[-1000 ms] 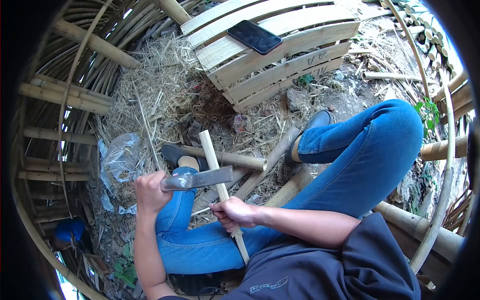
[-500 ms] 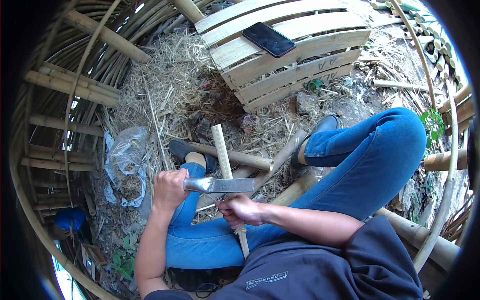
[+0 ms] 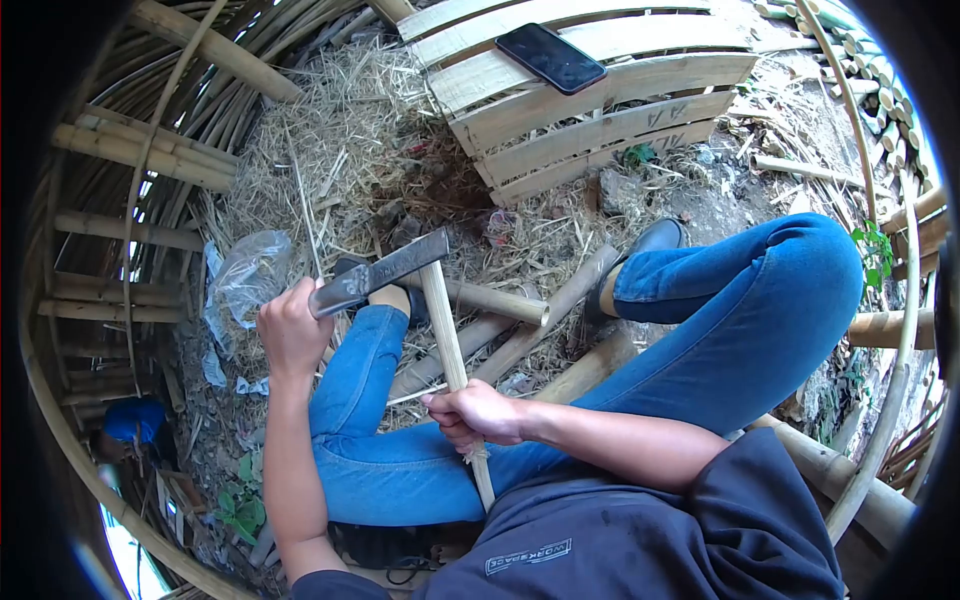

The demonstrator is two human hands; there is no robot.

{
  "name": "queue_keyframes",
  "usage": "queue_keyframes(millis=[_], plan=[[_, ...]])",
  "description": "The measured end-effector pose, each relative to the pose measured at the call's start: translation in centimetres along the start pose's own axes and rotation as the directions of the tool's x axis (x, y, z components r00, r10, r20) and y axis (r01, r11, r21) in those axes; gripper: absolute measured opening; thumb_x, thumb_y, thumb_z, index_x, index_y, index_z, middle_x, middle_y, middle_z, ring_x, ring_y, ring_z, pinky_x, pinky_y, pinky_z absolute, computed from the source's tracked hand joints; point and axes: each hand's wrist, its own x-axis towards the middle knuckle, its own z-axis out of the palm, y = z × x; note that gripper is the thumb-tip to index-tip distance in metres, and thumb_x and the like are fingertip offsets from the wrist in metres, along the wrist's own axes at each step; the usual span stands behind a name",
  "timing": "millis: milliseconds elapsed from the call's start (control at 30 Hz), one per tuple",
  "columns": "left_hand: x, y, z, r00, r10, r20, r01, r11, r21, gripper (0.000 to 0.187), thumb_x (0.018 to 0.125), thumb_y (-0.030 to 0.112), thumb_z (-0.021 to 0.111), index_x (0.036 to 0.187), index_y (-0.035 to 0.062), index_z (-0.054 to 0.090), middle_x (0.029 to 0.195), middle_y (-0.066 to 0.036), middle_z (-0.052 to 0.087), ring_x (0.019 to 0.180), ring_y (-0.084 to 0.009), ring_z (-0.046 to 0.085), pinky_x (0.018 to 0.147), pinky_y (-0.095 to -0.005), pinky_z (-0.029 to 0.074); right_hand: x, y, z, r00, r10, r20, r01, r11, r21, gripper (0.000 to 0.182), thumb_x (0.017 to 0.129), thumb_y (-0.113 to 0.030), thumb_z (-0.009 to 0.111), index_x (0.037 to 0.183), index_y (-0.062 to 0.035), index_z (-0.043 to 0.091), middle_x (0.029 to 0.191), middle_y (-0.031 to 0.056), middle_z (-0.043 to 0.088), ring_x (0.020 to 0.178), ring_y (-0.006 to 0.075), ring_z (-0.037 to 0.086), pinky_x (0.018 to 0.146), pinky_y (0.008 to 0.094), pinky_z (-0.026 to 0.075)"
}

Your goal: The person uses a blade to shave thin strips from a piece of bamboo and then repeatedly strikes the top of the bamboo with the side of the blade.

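My left hand (image 3: 292, 330) is closed round the handle end of a machete (image 3: 395, 263), which has a short, broad, square-ended metal blade. The blade slants up to the right and overlaps the top end of a pale wooden stick (image 3: 446, 330). Lower down, my right hand (image 3: 474, 415) wraps round that stick, holding it near-upright with its lower end against my lap. Frayed fibres (image 3: 477, 454) show on the stick just below my right fist. A thin sliver (image 3: 418, 394) sticks out beside my right thumb.
A slatted wooden crate (image 3: 620, 95) with a phone (image 3: 551, 58) on it stands ahead. Bamboo poles (image 3: 545, 325) lie between my feet over straw-strewn ground (image 3: 340, 130). A clear plastic bag (image 3: 250, 275) is at left, near the bamboo wall (image 3: 150, 155). Cut bamboo is stacked at upper right.
My left hand has moved left and slightly up, and the machete now tilts upward, from crossing the stick's middle to its top end. My right hand still grips the stick in nearly the same place.
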Motion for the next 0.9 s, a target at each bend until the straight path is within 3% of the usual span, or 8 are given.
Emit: queue_keyframes(millis=[33, 133, 300, 400, 533, 567, 667, 900], plan=[[0.0, 0.0, -0.5, 1.0, 0.024, 0.013, -0.024, 1.0, -0.014, 0.015, 0.079, 0.015, 0.064, 0.072, 0.0057, 0.055, 0.066, -0.016, 0.062, 0.063, -0.0384, 0.062, 0.056, -0.0478, 0.045, 0.5, 0.0, -0.8, 0.998, 0.006, 0.06, -0.005, 1.0, -0.008, 0.044, 0.103, -0.032, 0.046, 0.065, -0.0128, 0.036, 0.056, -0.0021, 0.03, 0.048, 0.0122, 0.026, 0.048, 0.0328, 0.031], [-0.3, -0.1, -1.4, 0.99, 0.124, 0.064, -0.118, 0.989, -0.089, 0.024, 0.082, 0.016, 0.064, 0.065, 0.0055, 0.051, 0.06, -0.015, 0.057, 0.059, -0.0376, 0.06, 0.053, -0.0469, 0.042, 0.6, -0.3, -0.8, 1.0, 0.02, 0.017, -0.02, 1.0, 0.019, 0.047, 0.104, -0.034, 0.045, 0.063, -0.0144, 0.033, 0.056, -0.0036, 0.024, 0.048, 0.0114, 0.02, 0.048, 0.0307, 0.022], [-0.1, 1.2, -1.9, 0.948, 0.271, 0.165, -0.243, 0.954, -0.174, 0.027, 0.082, 0.014, 0.066, 0.062, 0.0063, 0.05, 0.058, -0.014, 0.056, 0.057, -0.0348, 0.06, 0.053, -0.0446, 0.043, 0.3, -0.6, -0.4, 0.997, 0.023, 0.074, -0.02, 0.999, -0.049, 0.047, 0.105, -0.036, 0.042, 0.064, -0.0145, 0.033, 0.055, -0.0034, 0.024, 0.048, 0.0113, 0.021, 0.047, 0.0306, 0.024], [-0.5, 1.6, -1.5, 0.94, 0.278, 0.197, -0.256, 0.958, -0.127, 0.021, 0.081, 0.014, 0.068, 0.067, 0.0065, 0.055, 0.061, -0.012, 0.06, 0.058, -0.0327, 0.062, 0.054, -0.0441, 0.046, 0.9, -0.2, -1.2, 0.999, 0.018, 0.039, -0.017, 1.0, -0.018, 0.04, 0.103, -0.029, 0.046, 0.067, -0.0118, 0.039, 0.056, -0.0014, 0.031, 0.048, 0.0128, 0.029, 0.046, 0.0329, 0.031], [-1.0, 0.9, 0.8, 0.942, 0.273, 0.195, -0.242, 0.955, -0.17, 0.025, 0.085, 0.016, 0.065, 0.065, 0.0051, 0.052, 0.061, -0.014, 0.059, 0.059, -0.035, 0.061, 0.055, -0.0452, 0.046, 0.7, -0.2, -1.4, 0.999, 0.016, 0.052, -0.017, 1.0, 0.011, 0.037, 0.101, -0.025, 0.046, 0.068, -0.0124, 0.038, 0.056, -0.0016, 0.032, 0.046, 0.0124, 0.029, 0.046, 0.032, 0.03], [-1.0, 1.1, 0.9, 0.942, 0.27, 0.2, -0.236, 0.955, -0.179, 0.025, 0.085, 0.016, 0.065, 0.065, 0.005, 0.053, 0.062, -0.014, 0.059, 0.06, -0.035, 0.061, 0.056, -0.0452, 0.046, 0.6, -0.1, -1.2, 0.999, 0.027, 0.021, -0.028, 1.0, 0.008, 0.046, 0.104, -0.032, 0.045, 0.064, -0.0149, 0.031, 0.055, -0.0042, 0.023, 0.046, 0.0105, 0.021, 0.046, 0.0301, 0.026], [-0.2, 1.5, 0.6, 0.956, 0.238, 0.168, -0.221, 0.968, -0.118, 0.014, 0.078, 0.01, 0.067, 0.07, 0.0064, 0.057, 0.063, -0.013, 0.061, 0.061, -0.0335, 0.063, 0.054, -0.0452, 0.047, -0.1, -0.3, -0.6, 1.0, 0.013, -0.025, -0.013, 1.0, 0.002, 0.046, 0.104, -0.032, 0.046, 0.064, -0.0145, 0.032, 0.055, -0.004, 0.025, 0.046, 0.0106, 0.022, 0.046, 0.03, 0.026], [1.1, 0.6, 0.5, 0.985, 0.123, 0.118, -0.118, 0.992, -0.048, 0.011, 0.078, 0.009, 0.067, 0.074, 0.006, 0.058, 0.067, -0.013, 0.064, 0.065, -0.0352, 0.064, 0.058, -0.0452, 0.049, 0.6, 0.5, -0.8, 1.0, 0.022, 0.02, -0.022, 1.0, 0.003, 0.045, 0.103, -0.031, 0.049, 0.064, -0.0139, 0.035, 0.053, -0.0018, 0.031, 0.045, 0.0121, 0.028, 0.045, 0.0317, 0.029]])
